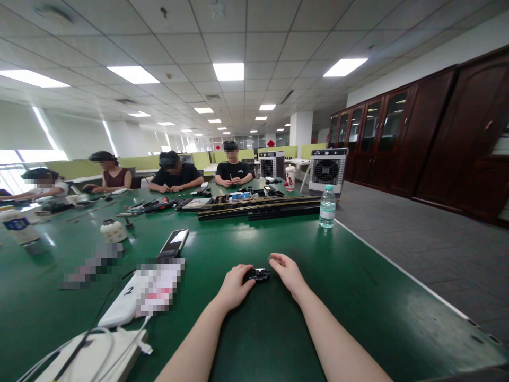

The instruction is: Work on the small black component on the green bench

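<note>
My left hand [236,286] is closed around one end of a small black plastic part [258,275] with bright metallic bits on top. The part lies low at the green table [274,339], and my fingers cover its left end. Just right of it, my right hand [288,273] is raised slightly, its thumb and fingertips drawn together in a pinch. Something tiny may be between those fingertips, too small to name. A small gap separates the right fingertips from the black part.
Left of my arms lie a phone [175,241], a white power bank [125,300] and a white box [95,358] with cables. Ahead are long black rails [262,209] and a water bottle [327,208]. Several people sit across the table. The table's edge runs along the right.
</note>
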The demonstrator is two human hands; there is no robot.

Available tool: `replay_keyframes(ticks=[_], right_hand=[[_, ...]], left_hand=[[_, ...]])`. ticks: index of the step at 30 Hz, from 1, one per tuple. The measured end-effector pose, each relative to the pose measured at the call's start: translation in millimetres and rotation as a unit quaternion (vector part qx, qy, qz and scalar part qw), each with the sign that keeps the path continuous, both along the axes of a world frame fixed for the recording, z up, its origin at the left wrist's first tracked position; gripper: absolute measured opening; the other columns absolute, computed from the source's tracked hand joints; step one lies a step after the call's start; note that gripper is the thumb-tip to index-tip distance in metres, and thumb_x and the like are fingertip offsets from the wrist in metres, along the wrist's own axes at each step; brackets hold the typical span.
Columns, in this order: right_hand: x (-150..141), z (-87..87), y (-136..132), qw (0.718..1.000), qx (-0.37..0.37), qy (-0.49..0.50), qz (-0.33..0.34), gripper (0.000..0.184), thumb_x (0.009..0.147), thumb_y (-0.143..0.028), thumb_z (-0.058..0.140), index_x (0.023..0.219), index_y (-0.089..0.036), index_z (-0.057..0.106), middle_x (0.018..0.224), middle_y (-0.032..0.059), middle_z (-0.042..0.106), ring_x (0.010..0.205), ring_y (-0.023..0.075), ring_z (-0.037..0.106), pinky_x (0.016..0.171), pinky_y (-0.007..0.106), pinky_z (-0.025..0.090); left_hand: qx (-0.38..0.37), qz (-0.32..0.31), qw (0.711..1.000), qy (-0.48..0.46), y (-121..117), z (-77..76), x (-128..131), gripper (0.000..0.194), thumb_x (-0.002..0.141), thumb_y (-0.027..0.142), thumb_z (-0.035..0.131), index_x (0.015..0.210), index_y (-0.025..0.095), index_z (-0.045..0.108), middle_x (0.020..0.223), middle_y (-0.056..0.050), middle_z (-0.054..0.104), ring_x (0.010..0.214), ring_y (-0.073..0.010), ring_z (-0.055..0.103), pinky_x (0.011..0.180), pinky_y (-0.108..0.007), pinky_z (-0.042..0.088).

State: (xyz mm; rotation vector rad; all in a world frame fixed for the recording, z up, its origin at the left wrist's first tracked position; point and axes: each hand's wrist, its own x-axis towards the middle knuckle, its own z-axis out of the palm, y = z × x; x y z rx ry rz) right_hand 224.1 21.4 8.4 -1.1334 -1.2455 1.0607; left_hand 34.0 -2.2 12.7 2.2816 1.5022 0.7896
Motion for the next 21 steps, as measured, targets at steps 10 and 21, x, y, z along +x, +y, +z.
replay_keyframes(ticks=[10, 21], right_hand=[[1.2, 4.3, -1.5, 0.999, -0.021, 0.033, -0.005, 0.037, 0.066, -0.034, 0.064, 0.097, -0.014, 0.063, 0.103, 0.0124, 0.068, 0.099, 0.0231, 0.062, 0.094, 0.037, 0.045], [1.4, 5.9, -2.4, 0.999, -0.021, 0.027, -0.004, 0.032, 0.067, -0.034, 0.064, 0.094, -0.017, 0.063, 0.103, 0.0102, 0.068, 0.100, 0.0235, 0.062, 0.094, 0.039, 0.045]], left_hand=[[0.001, -0.002, 1.000, 0.001, -0.6, 0.9, 0.3, 0.037, 0.077, 0.025, 0.055, 0.113, 0.018, 0.056, 0.111, -0.008, 0.061, 0.103, -0.0224, 0.054, 0.093, -0.035, 0.040], [-0.004, 0.001, 1.000, 0.003, -0.8, 2.2, 0.5, 0.037, 0.077, 0.025, 0.055, 0.114, 0.020, 0.056, 0.112, -0.007, 0.060, 0.104, -0.0226, 0.053, 0.094, -0.035, 0.039]])
